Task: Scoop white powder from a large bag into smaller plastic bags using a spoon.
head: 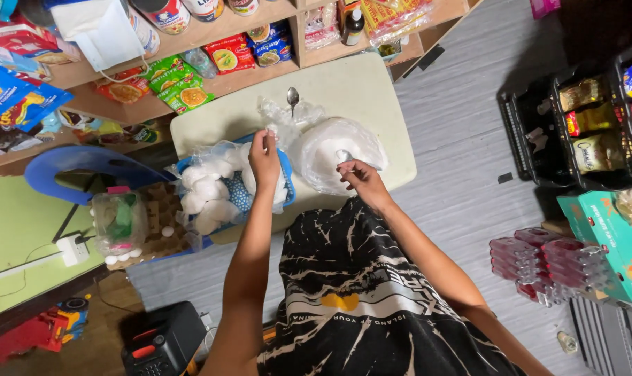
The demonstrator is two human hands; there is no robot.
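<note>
Small table before the shelves, with me standing at its near edge.

On the table [372, 90] I see a basket [286, 182] at the left, full of tied bags [208, 188], and a big open bag [330, 143] just right of it; a spoon [292, 96] lies behind both. My left hand [264, 157] hangs over the basket, my right hand [358, 177] at the big bag's near edge. Shelves [211, 83] of packets stand behind the table. An egg tray [159, 216] with a jar [119, 221] on it sits left of the basket. Crates [574, 125] stand well apart to the right, with a box [602, 237] nearer me.
</note>
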